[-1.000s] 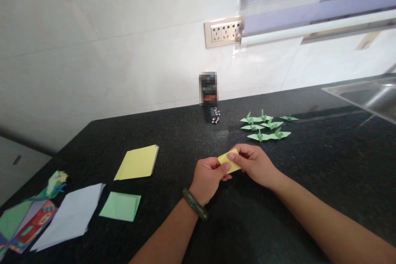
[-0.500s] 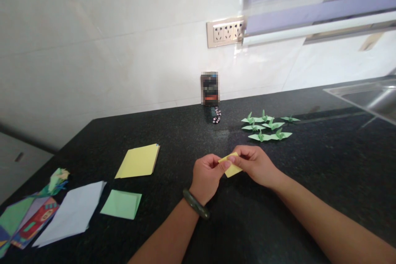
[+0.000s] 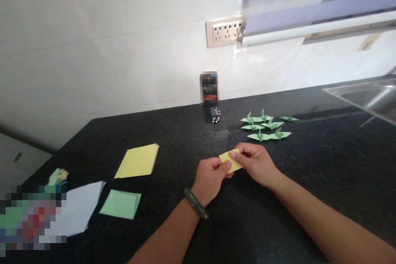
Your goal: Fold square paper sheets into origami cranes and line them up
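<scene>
Between my two hands, above the dark countertop, is a small folded piece of yellow paper (image 3: 235,166). My left hand (image 3: 209,178) pinches its lower left side, thumb on top; a dark green bangle (image 3: 196,203) circles that wrist. My right hand (image 3: 256,162) grips the upper right side, its thumb pressed flat on the paper. The fingers beneath the paper are mostly hidden. Just beyond my right hand, several folded green paper cranes (image 3: 260,136) stand grouped on the counter.
On the left lie a stack of yellow paper (image 3: 137,161), a folded green sheet (image 3: 120,204) and white paper (image 3: 81,208), beside a blurred-out colourful item (image 3: 31,218). A pixelated device (image 3: 209,88) leans on the wall near a beaded strap (image 3: 216,115). A metal sink (image 3: 377,97) is at right.
My right hand and the yellow paper have shifted slightly upward. My thumbs have moved a little apart, showing more of the paper between them. Both hands keep their hold.
</scene>
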{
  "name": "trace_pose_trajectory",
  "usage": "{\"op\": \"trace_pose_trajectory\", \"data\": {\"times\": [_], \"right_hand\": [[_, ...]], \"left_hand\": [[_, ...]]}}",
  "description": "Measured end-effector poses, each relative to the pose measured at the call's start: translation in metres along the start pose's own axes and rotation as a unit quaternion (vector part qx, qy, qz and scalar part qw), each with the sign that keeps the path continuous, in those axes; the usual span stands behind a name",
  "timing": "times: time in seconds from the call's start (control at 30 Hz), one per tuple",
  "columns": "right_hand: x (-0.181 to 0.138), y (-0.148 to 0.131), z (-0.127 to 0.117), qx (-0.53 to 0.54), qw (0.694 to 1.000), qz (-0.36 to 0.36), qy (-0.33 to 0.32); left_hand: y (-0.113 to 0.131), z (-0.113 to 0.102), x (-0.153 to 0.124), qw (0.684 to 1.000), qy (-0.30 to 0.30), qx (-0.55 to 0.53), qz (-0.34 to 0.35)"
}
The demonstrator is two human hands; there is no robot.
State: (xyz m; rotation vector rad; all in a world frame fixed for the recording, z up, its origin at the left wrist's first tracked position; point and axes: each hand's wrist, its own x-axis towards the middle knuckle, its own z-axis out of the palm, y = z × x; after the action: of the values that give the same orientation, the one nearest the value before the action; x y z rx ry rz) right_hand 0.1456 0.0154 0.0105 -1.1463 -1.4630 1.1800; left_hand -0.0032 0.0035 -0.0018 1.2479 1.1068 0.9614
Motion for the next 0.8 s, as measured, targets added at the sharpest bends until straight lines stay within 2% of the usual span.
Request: {"op": "trace_pose_trajectory", "data": {"times": [0.23,0.4,0.47,0.53,0.67,0.8], "right_hand": [[-0.002,-0.001,0.006,-0.01,0.997,-0.003,0.077],[0.001,0.0,0.002,-0.011,0.997,0.001,0.082],[0.002,0.001,-0.001,-0.011,0.996,0.003,0.084],[0.003,0.002,-0.004,-0.01,0.997,0.002,0.081],[0.003,0.001,-0.006,-0.011,0.998,0.003,0.056],[0.002,-0.003,-0.004,-0.025,0.999,-0.005,0.041]], "left_hand": [[0.003,0.004,-0.002,0.999,0.018,0.048,0.012],[0.003,0.004,-0.005,0.991,0.009,0.133,0.008],[0.0,0.005,-0.005,0.992,-0.005,0.123,0.007],[-0.002,0.005,-0.003,0.997,-0.017,0.07,-0.007],[-0.002,0.005,0.001,1.0,-0.003,-0.006,-0.011],[0.003,0.002,0.0,0.999,-0.023,0.034,-0.007]]}}
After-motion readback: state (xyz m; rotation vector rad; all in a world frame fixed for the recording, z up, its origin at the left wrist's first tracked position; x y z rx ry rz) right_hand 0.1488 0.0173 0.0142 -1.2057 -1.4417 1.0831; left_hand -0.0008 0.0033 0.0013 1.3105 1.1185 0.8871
